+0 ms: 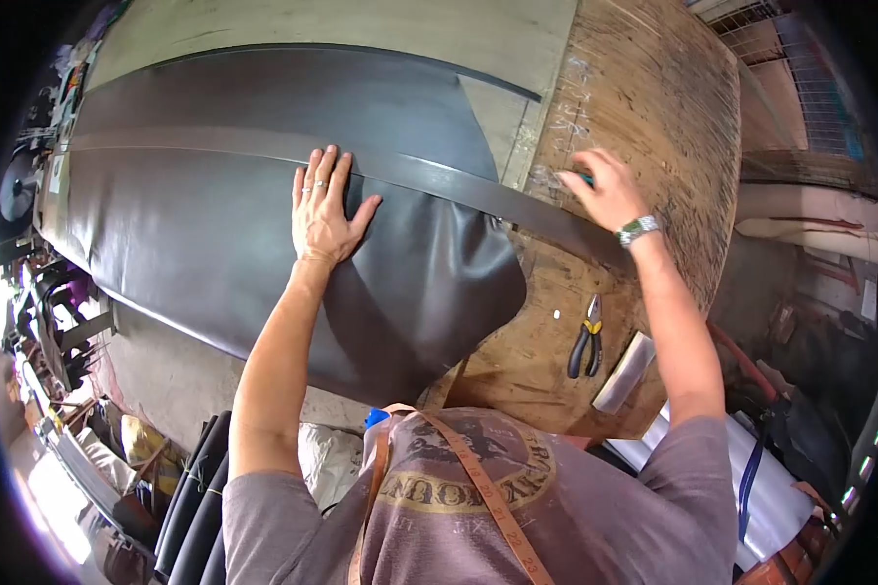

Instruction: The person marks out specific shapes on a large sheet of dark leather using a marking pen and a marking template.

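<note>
A large dark brown sheet that looks like leather [195, 214] lies over the table, wrinkled at its right end. A long flat metal straightedge [439, 180] crosses it and runs out over the bare wood at the right. My left hand [327, 214] presses flat with fingers spread, its fingertips on the straightedge and its palm on the sheet. Just above the straightedge's right part, my right hand [610, 195] is closed around a small teal tool [585, 179]; most of that tool is hidden by the fingers.
Yellow-and-black pliers [587, 336] and a pale rectangular block [624, 372] lie on the wooden board [654, 117] near its front edge. A measuring tape [488, 487] hangs round my neck. Dark rolls [195, 497] stand lower left; pale rolls [810, 214] lie at the right.
</note>
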Action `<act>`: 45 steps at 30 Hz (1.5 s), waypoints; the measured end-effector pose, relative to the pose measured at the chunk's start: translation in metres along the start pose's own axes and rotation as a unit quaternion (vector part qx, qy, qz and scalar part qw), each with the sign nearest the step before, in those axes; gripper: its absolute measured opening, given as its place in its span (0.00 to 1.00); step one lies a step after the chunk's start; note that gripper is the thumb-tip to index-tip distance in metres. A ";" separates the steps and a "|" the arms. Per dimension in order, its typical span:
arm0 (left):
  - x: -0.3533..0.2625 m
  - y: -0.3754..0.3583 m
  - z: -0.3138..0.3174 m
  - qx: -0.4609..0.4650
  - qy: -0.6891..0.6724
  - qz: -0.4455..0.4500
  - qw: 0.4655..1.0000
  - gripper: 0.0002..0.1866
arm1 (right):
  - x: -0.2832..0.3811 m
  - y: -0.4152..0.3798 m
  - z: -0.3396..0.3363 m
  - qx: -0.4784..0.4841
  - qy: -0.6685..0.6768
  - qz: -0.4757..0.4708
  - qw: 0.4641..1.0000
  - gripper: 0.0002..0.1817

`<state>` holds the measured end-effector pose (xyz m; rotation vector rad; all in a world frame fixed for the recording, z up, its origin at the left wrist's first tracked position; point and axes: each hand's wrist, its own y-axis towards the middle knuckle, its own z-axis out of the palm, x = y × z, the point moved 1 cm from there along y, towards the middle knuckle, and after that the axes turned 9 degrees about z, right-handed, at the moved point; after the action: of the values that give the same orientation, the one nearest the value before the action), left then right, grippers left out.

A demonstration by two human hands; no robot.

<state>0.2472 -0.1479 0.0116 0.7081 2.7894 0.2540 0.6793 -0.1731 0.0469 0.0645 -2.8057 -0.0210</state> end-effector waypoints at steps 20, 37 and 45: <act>0.010 -0.002 -0.002 -0.007 -0.043 0.001 0.999 0.41 | 0.159 0.130 0.011 -0.022 0.584 0.269 0.766 0.15; 0.023 -0.016 -0.012 -0.015 -0.131 0.014 0.991 0.45 | 0.369 0.053 -0.214 -0.228 0.342 0.142 0.900 0.09; 0.093 0.022 -0.014 0.139 -0.685 -0.083 0.711 0.48 | 0.393 -0.059 -0.329 -0.447 0.146 0.125 0.874 0.20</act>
<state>0.1743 -0.0850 0.0118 0.3779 1.3858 -0.5478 0.4194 -0.2524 0.4855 -0.4703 -2.2204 -1.1215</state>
